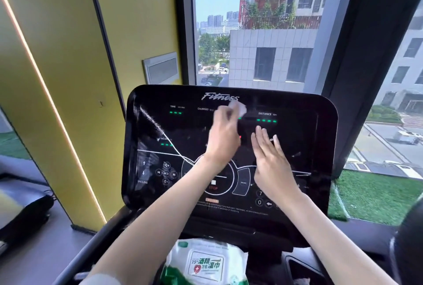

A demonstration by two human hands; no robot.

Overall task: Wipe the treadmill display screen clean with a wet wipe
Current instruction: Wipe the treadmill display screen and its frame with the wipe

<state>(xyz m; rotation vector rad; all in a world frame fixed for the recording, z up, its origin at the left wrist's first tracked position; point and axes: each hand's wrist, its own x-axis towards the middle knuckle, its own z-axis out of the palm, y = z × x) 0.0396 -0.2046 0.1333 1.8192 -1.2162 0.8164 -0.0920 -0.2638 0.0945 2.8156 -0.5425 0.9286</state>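
Observation:
The black glossy treadmill display [297, 147] fills the middle of the head view, with green readouts and white control markings. My left hand [223, 136] grips a crumpled white wet wipe [239, 107] against the upper centre of the screen, just under the "Fitness" logo. The hand and wipe are motion-blurred. To the right of it, my right hand [272, 165] lies flat on the screen with its fingers straight, over the right-centre of the panel. It holds nothing.
A white and green pack of wet wipes [206, 264] lies on the console tray below the display. A yellow wall [68, 79] stands to the left and a large window [263, 33] behind the treadmill. A dark object [25, 213] rests on the ledge at left.

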